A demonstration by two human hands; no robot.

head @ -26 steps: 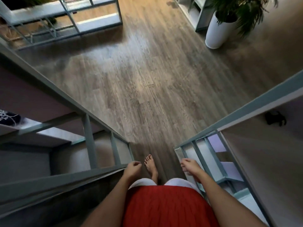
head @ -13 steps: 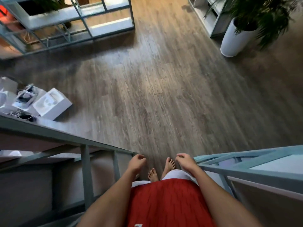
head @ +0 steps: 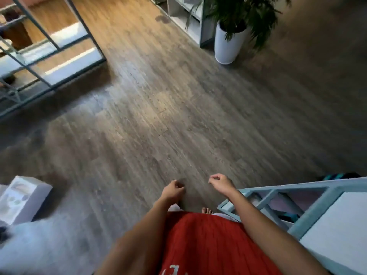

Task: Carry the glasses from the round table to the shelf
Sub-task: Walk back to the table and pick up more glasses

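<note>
A red shirt (head: 198, 245) fills the bottom edge. Just beyond, the left hand (head: 172, 190) and right hand (head: 220, 184) hang over the wood floor (head: 178, 116), each grip loosely curled and holding nothing. The glasses are out of view. A blue-grey shelf frame (head: 278, 189) stands to the right and a white box (head: 23, 197) to the left. Farther off is a potted plant (head: 228, 44).

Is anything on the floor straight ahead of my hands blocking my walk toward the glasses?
Nothing visible does. No glasses or round table are in view. The left hand and right hand hold nothing, and the wooden floor straight ahead is open. The white planter stands off to the far right, the white box to the left.
</note>
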